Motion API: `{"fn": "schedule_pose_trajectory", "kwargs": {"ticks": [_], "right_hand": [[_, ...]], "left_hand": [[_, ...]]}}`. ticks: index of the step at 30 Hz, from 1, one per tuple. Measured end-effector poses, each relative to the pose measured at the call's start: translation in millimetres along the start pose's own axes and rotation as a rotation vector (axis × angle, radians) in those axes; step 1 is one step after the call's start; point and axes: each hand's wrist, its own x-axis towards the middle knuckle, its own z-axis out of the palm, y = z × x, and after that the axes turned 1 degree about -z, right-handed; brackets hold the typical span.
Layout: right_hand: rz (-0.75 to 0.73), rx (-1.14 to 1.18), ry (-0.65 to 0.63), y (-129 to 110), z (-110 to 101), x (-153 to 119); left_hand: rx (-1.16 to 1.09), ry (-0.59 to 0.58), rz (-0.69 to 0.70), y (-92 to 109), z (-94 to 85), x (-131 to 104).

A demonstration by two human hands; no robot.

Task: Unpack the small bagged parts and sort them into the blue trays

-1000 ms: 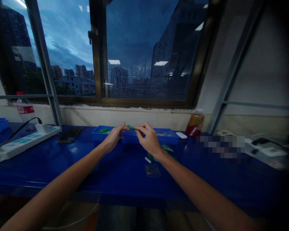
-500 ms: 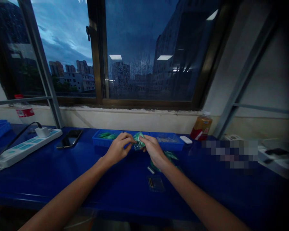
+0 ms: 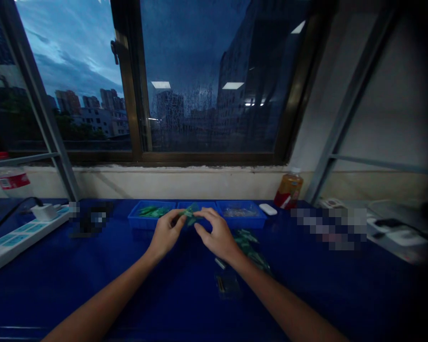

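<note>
A small crinkled green plastic packet (image 3: pixel 190 214) is pinched in the fingers of my left hand (image 3: pixel 166 232), above the front of the blue bins. On the packet's right side is my right hand (image 3: pixel 218 236), thumb and fingers apart; whether a fingertip touches the packet I cannot tell. Similar green packets (image 3: pixel 151 210) lie in the left blue bin (image 3: pixel 142 222). The right blue bin (image 3: pixel 248 222) holds clear, shiny pieces too small to name. More green packets (image 3: pixel 251 247) are heaped on the table beside my right wrist, partly hidden by it.
Near my right forearm lie a small pale stick-like piece (image 3: pixel 220 263) and a clear flat case (image 3: pixel 228 286). A white case (image 3: pixel 267 209) and a drink bottle (image 3: pixel 288 188) stand behind right. A power strip (image 3: pixel 24 235) and red-labelled bottle (image 3: pixel 12 180) are left.
The green packet has passed from my right hand's grip to my left hand's. My right fingers have spread apart. The camera view has shifted right.
</note>
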Motion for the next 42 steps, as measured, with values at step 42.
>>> {"fn": "schedule_pose_trajectory", "kwargs": {"ticks": [42], "right_hand": [[-0.217, -0.12, 0.095, 8, 6, 1]], "left_hand": [[-0.261, -0.053, -0.22, -5, -0.8, 6]]}}
